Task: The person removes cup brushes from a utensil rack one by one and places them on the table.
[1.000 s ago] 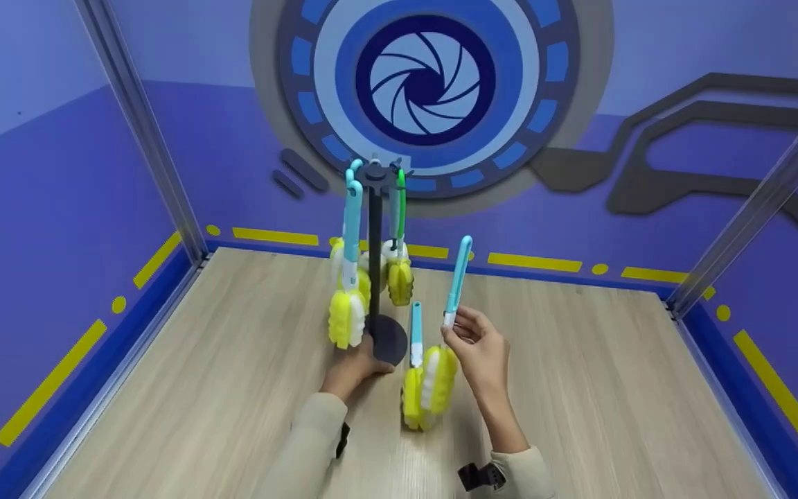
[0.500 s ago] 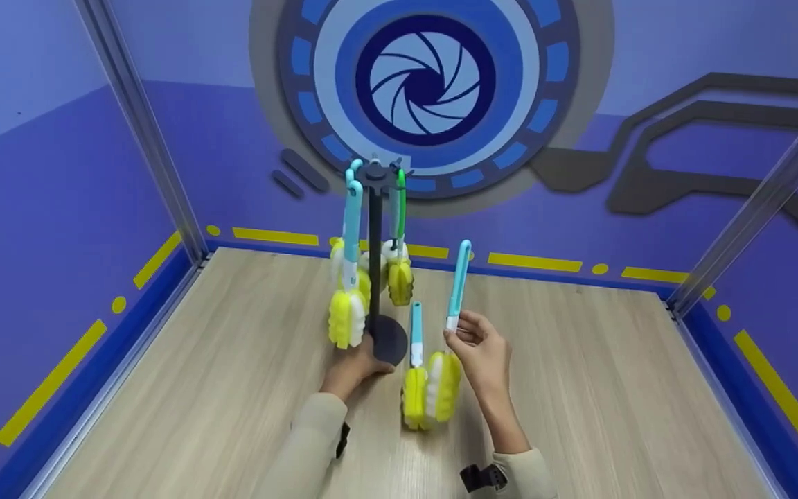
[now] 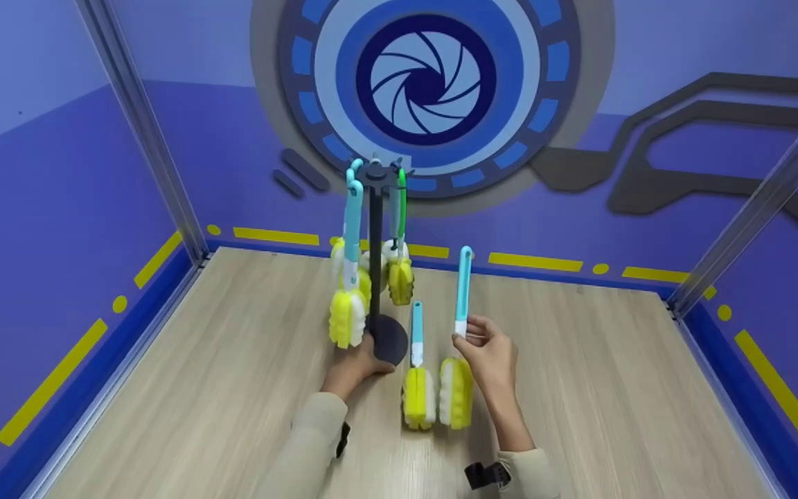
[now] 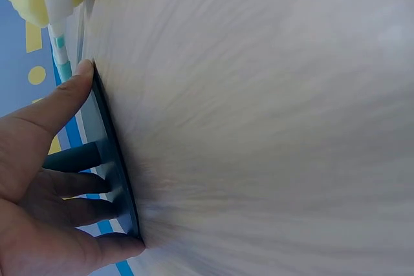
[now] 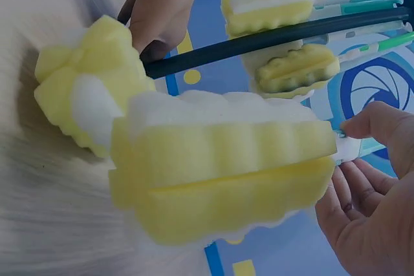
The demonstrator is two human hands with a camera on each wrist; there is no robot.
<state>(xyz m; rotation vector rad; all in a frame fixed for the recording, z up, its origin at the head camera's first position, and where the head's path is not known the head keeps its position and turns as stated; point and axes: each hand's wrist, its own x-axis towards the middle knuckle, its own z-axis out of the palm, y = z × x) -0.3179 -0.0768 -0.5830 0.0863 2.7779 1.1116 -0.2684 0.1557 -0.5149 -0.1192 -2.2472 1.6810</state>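
My left hand point(image 3: 354, 367) grips the round black base point(image 3: 391, 341) of an upright stand point(image 3: 375, 256), thumb and fingers spread to its rim in the left wrist view. My right hand point(image 3: 494, 357) pinches the white neck of a sponge bottle brush point(image 3: 456, 393), its blue hooked handle point(image 3: 464, 281) pointing up. The yellow-and-white sponge head hangs below the fingers and fills the middle of the right wrist view. Between the hands, another sponge brush point(image 3: 418, 398) lies on the table, handle pointing away. Its sponge point(image 5: 90, 85) shows end-on in the right wrist view.
Several sponge brushes hang from the stand's top hooks point(image 3: 376, 173), including a blue-handled one point(image 3: 348, 319) at front left and a green-handled one point(image 3: 400, 281) at right. The wooden table point(image 3: 621, 388) is bounded by blue panels point(image 3: 46, 242) and metal posts point(image 3: 143, 138).
My right hand has moved slightly right and toward me with its brush, which now hangs more upright. A gap has opened between its sponge and the lying one. My left hand stays put.
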